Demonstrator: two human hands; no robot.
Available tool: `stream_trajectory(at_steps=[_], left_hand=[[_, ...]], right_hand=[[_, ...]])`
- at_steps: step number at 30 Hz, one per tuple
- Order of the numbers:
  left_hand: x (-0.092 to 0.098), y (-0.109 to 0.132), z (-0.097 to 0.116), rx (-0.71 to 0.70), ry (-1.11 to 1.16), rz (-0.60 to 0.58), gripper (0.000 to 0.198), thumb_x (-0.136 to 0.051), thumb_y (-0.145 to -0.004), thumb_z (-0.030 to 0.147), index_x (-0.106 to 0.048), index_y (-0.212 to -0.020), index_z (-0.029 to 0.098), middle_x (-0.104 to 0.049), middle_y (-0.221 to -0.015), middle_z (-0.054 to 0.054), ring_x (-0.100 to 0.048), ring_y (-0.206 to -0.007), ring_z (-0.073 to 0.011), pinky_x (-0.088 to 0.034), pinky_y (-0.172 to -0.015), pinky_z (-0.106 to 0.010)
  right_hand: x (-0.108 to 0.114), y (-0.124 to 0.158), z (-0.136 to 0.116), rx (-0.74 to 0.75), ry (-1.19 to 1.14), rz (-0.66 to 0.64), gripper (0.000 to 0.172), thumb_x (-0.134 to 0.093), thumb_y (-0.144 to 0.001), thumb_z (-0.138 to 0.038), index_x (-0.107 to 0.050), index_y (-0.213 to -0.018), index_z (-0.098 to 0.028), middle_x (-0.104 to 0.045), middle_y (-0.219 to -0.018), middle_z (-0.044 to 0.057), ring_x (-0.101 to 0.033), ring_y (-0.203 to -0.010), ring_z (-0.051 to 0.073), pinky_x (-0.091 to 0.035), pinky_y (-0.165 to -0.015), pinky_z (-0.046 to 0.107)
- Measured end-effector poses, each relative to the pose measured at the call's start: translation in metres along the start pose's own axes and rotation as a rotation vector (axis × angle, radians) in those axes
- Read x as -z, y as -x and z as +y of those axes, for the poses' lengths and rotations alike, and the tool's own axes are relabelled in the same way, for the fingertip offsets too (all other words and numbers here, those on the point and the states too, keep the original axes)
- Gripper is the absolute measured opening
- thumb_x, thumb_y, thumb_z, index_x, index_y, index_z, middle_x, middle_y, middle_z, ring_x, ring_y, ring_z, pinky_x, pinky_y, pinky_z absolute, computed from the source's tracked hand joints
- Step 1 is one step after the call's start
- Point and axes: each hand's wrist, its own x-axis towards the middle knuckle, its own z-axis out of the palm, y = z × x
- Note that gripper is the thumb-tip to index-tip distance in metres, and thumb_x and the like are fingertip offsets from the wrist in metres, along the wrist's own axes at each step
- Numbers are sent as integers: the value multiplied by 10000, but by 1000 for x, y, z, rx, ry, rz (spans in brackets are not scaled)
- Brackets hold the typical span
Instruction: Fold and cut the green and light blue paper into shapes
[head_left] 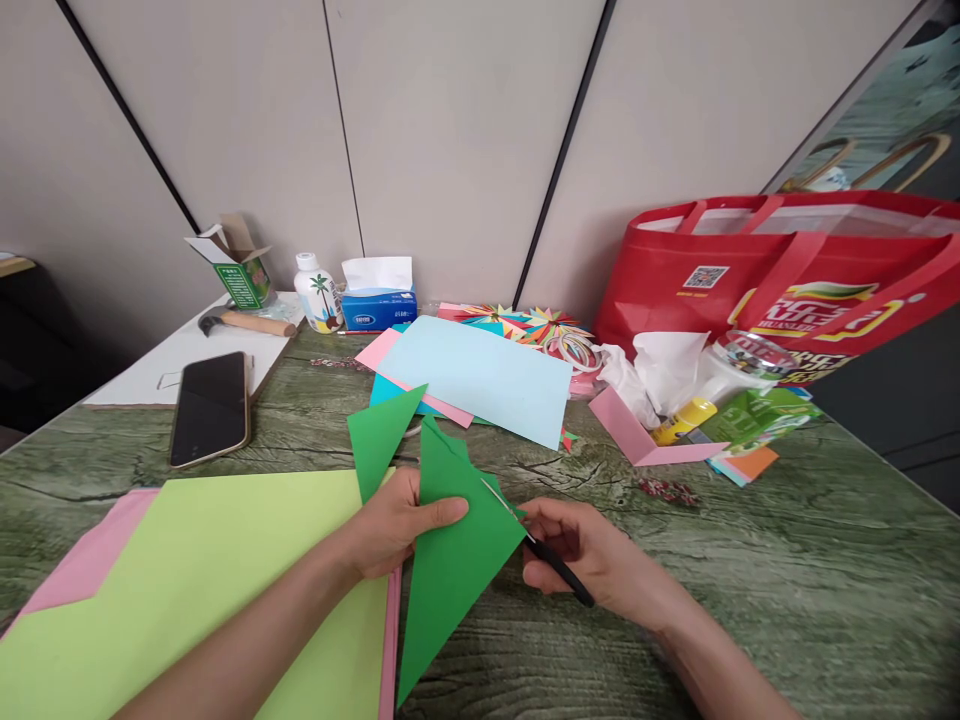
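On the green wood-grain worktop (787, 570), a large lime-green paper sheet (225, 540) spreads beneath the left forearm, with a black-screened smartphone (211, 405) beyond it. Closest in, a loose green paper triangle (381, 435) lies just past the left hand (397, 525); a pale-blue rectangular paper sheet (480, 378) lies farther ahead. Beyond the right hand (574, 540) are a yellow cylindrical tube (684, 420) and a red carrier bag (667, 275). The left hand pinches a layered green paper piece (457, 580) between the hands, thumb on top; the right grasps black-handled metal scissors (559, 568), blades at the paper's right edge.
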Motion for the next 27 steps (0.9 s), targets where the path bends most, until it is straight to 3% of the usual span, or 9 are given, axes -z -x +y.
stream_trajectory(at_steps=[7,27], left_hand=[[-1,1,0,16,7,16,268,-756,-663,276,-711,-878,121,-732,-903,-108,-677,-799,-222,-541,-705,-305],[-1,2,1,15,34,5,225,-756,-666,268,-717,-847,142,-737,-869,-82,-676,-783,-205,-531,-711,-303]], right_hand=[[-2,0,0,-27,-46,8,355,-801,-592,-331,-554,-780,-159,-465,-621,-55,-361,-560,80,-249,-518,226],[-5,0,3,-14,33,44,337,-762,-627,-412,-572,-764,-169,-446,-547,-73,-373,-439,49,-262,-438,198]])
